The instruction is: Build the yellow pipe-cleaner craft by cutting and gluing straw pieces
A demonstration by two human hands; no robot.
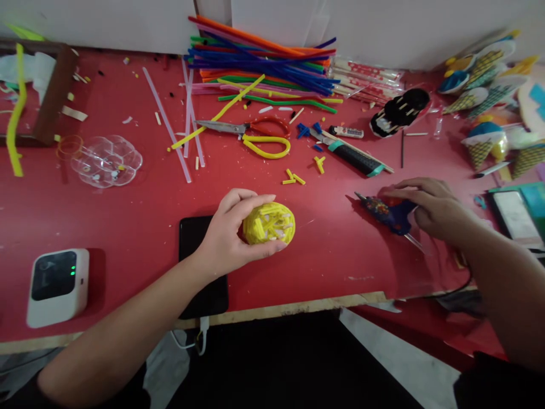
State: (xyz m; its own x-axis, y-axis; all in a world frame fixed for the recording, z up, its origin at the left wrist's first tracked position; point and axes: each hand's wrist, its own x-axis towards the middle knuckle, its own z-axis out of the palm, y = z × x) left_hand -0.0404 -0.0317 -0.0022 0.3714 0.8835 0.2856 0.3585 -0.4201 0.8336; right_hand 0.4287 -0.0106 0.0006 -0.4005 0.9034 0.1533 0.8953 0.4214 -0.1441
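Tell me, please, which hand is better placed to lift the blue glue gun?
Right. The right hand lies on the glue gun, while the left hand is occupied gripping the yellow straw ball and sits farther from the gun.

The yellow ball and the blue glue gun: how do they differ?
The yellow ball is round and bumpy; the blue glue gun is long and pointed. The left hand grips the ball; the right hand rests over the gun, fingers extended. Both lie on the red table.

yellow ball (269,223), red table (128,216), blue glue gun (389,213)
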